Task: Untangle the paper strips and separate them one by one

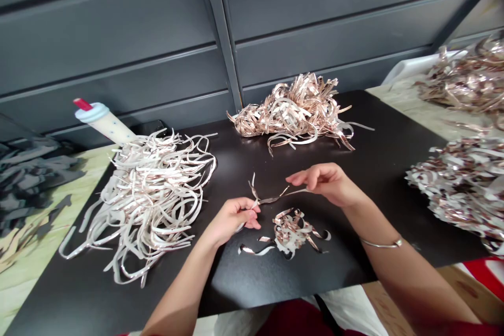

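Between my two hands, above the black table [244, 273], a thin strip [271, 200] is stretched, with a small knot or tangle near its left end. My left hand [238, 218] pinches that left end, and a short tail sticks up past the fingers. My right hand [325, 182] holds the other end between thumb and fingertips. Just below the strip lies a small heap of short curled white and copper pieces [291, 231]. Long pale strips [157, 194] are piled to the left of my left hand. A bundle of shiny copper strips [295, 110] rests at the back.
A white tumbler [108, 123] with a red straw stands behind the pale pile. Dark scraps [35, 173] lie far left. More curled strips [464, 184] and a copper pile [468, 81] fill the right side. Grey metal panels [149, 26] rise behind the table.
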Action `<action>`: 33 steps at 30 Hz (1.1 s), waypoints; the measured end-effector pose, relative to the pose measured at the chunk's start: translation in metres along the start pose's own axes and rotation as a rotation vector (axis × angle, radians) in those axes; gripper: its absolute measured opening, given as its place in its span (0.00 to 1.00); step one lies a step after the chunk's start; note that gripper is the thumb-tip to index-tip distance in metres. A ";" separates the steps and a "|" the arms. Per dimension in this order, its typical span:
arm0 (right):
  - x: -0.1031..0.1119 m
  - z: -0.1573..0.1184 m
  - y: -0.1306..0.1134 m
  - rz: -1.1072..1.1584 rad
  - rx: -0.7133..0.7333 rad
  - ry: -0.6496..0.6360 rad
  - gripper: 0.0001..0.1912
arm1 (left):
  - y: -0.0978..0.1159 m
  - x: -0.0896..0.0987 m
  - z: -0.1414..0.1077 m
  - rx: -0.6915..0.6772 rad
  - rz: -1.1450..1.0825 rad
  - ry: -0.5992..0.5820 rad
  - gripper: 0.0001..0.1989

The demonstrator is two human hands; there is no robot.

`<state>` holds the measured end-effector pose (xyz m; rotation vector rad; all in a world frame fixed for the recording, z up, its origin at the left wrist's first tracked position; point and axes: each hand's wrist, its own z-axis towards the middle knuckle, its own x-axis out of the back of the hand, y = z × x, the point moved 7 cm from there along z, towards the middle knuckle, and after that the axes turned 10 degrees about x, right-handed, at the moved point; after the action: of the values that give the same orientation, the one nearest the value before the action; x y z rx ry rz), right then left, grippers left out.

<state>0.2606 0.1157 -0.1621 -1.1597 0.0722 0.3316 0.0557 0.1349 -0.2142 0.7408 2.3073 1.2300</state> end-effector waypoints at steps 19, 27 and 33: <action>-0.077 -0.006 0.015 -0.722 0.223 -0.172 0.19 | 0.032 -0.049 -0.043 -0.845 1.377 0.576 0.14; -0.068 -0.003 0.021 -0.563 0.092 -0.206 0.12 | 0.025 -0.051 -0.041 -0.893 1.315 0.514 0.19; -0.051 0.002 0.015 -0.442 0.104 -0.082 0.08 | 0.028 -0.046 -0.039 -0.863 1.192 0.496 0.20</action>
<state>0.2080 0.1118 -0.1630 -1.0257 -0.2344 -0.0173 0.0758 0.0948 -0.1649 1.6105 1.1440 2.8684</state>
